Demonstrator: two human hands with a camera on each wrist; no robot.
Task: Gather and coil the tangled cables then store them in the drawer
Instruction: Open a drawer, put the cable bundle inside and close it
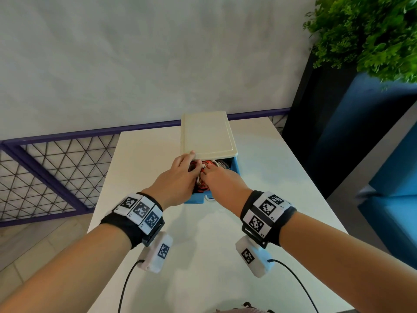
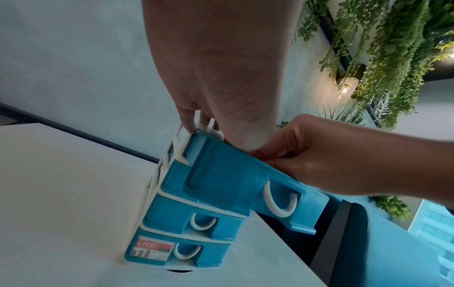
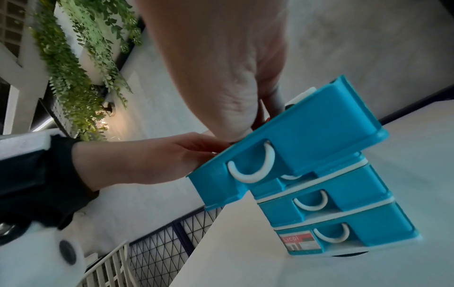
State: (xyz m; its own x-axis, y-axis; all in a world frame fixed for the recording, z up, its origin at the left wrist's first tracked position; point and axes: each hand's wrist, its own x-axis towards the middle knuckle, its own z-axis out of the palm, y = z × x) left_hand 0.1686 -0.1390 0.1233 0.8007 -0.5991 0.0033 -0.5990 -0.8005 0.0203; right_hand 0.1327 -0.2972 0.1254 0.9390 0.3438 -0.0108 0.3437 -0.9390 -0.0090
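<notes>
A small drawer unit with a cream top (image 1: 207, 134) stands on the white table (image 1: 270, 199). Its blue top drawer (image 1: 235, 167) is pulled out toward me. A bundle of red and white cables (image 1: 206, 165) lies inside it. My left hand (image 1: 180, 175) reaches in from the left, its fingers curled over the cables. My right hand (image 1: 218, 179) reaches in from the right with its fingertips hidden among them. In the left wrist view the left hand (image 2: 196, 122) dips behind the drawer (image 2: 233, 174). In the right wrist view a bit of red cable (image 3: 266, 120) shows under the right hand (image 3: 233, 87).
Two more blue drawers (image 2: 184, 213) below are closed, each with a white handle. A purple mesh railing (image 1: 56, 166) runs behind and left of the table. Blue furniture (image 1: 394, 177) and a green plant (image 1: 372, 30) stand to the right.
</notes>
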